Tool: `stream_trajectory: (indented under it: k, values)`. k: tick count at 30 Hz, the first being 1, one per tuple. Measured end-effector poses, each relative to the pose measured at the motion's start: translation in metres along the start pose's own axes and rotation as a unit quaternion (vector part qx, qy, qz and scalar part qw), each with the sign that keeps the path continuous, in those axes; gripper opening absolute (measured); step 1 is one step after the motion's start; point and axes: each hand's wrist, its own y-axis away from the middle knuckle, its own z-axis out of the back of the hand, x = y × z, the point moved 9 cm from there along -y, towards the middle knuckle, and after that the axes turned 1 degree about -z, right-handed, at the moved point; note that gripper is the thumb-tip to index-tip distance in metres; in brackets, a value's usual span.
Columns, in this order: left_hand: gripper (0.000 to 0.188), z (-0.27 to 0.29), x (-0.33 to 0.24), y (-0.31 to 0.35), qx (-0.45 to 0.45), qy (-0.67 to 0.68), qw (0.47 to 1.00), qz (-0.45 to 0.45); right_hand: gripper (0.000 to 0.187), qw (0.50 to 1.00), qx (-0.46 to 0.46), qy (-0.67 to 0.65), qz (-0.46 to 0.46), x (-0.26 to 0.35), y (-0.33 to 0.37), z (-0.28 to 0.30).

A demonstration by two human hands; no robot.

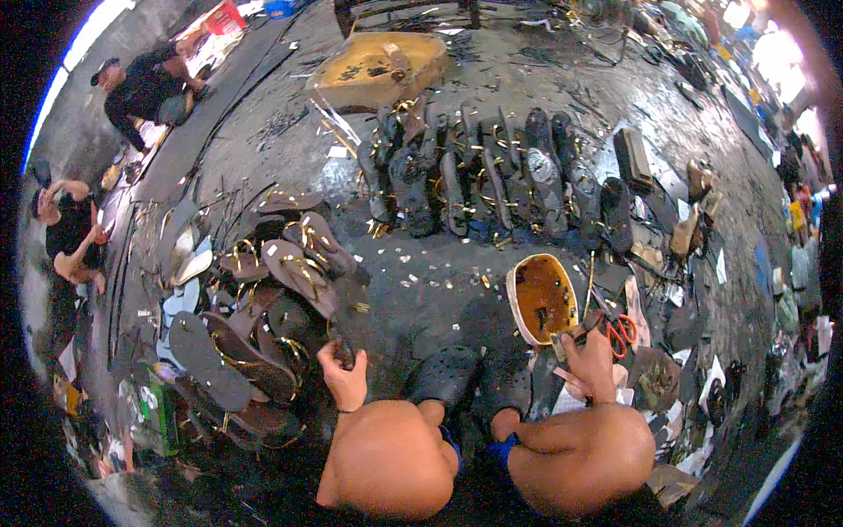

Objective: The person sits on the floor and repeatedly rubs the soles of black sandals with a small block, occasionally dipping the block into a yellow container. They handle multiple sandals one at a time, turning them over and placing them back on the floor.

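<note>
My left hand [345,376] is closed around a small dark piece I cannot make out, beside a heap of brown sandals with gold straps [299,274]. A dark flat sole [209,360] lies at the near side of that heap. My right hand [590,362] is closed at the near right rim of an oval cream tub [514,306] with amber, sticky-looking stuff inside. Its fingers pinch something small, partly hidden. Just right of that hand lie scissors with red handles [623,334].
A row of dark sandals [543,180] stretches across the floor ahead. Beyond it sits a yellowish block-like tray [347,98]. Black clogs [443,376] are on my feet. Scraps and offcuts litter the right side. Two people [145,92] sit at the far left.
</note>
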Motion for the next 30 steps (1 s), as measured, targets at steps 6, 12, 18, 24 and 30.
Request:
stream_trajectory:
  k: [6,12,18,24,30]
  values:
    - [0.062,-0.078,0.034,0.047,0.357,-0.235,0.886,-0.180,0.041,0.973,0.205,0.110,-0.006,-0.009,0.007,-0.031]
    - [0.074,-0.179,-0.012,0.062,0.527,-0.272,0.743,-0.310,0.033,0.897,0.164,-0.409,0.034,0.050,-0.012,-0.001]
    - [0.046,-0.220,-0.055,0.016,0.426,0.319,0.807,0.257,0.027,0.881,-0.038,-0.419,0.215,0.163,-0.023,0.043]
    - [0.041,-0.221,-0.115,0.003,0.392,0.323,0.845,0.168,0.018,0.874,-0.108,-0.403,0.250,0.197,-0.058,0.036]
    - [0.043,-0.229,-0.074,0.012,0.340,0.375,0.826,0.247,0.012,0.827,-0.098,-0.419,0.362,0.221,-0.022,0.027]
